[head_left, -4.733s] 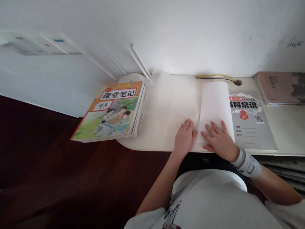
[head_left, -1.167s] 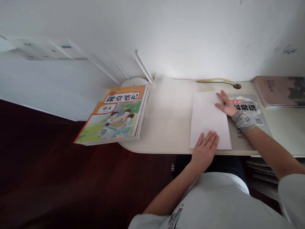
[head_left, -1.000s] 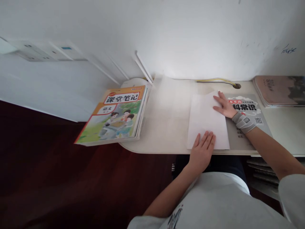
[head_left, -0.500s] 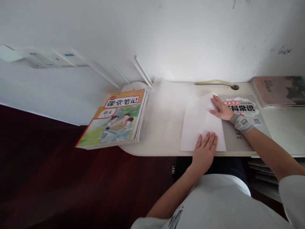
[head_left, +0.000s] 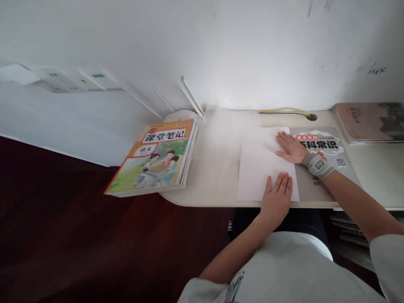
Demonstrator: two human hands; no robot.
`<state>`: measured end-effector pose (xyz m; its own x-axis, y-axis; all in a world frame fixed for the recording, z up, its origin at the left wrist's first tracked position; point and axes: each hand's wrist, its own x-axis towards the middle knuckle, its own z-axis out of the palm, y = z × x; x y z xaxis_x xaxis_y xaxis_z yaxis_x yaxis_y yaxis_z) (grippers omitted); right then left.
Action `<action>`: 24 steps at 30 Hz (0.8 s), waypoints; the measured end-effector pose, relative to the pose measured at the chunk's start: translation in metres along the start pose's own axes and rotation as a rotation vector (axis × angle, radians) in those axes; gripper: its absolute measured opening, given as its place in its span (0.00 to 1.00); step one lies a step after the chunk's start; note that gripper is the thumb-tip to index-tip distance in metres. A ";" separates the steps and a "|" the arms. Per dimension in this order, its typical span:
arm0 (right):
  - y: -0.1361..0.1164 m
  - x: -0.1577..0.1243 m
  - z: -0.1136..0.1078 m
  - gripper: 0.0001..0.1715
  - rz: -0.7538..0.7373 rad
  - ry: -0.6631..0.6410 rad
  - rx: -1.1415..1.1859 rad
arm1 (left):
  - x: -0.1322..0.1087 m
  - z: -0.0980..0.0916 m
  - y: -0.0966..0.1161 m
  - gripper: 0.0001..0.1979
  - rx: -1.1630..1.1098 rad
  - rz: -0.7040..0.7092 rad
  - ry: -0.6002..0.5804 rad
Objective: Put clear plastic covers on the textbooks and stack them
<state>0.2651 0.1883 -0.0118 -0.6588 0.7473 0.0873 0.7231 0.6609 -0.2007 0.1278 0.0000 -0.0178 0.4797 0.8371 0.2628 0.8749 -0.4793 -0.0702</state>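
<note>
White paper (head_left: 254,168) lies flat on the desk (head_left: 214,183), overlapping the grey book (head_left: 311,187). Well to the paper's left, a book stack (head_left: 150,162) juts past the desk's rounded edge. On the paper's lower right part, the left hand (head_left: 276,200) rests palm down, its forearm slanting up from the lower left, fingers nearly straight and slightly apart, gripping nothing. At the paper's upper right, the right hand (head_left: 291,148) lies flat, fingers extended up and leftward, thumb spread, likewise gripping nothing; its wristband (head_left: 318,165) sits right of the paper, over the grey book. Farther right of the paper lie brownish books (head_left: 370,123).
</note>
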 end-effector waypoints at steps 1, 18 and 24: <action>0.000 0.000 0.000 0.45 0.019 0.018 0.007 | -0.001 0.000 0.000 0.23 -0.001 -0.007 -0.009; 0.001 0.000 0.011 0.44 0.012 0.157 0.012 | -0.022 -0.022 -0.114 0.30 -0.315 -0.636 0.078; 0.012 0.004 0.014 0.47 0.124 0.367 0.291 | -0.025 -0.026 -0.165 0.10 -0.946 -0.913 -0.033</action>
<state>0.2684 0.1977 -0.0271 -0.4166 0.8290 0.3732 0.6690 0.5575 -0.4916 -0.0305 0.0519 0.0123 -0.2422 0.9556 -0.1679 0.5044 0.2719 0.8196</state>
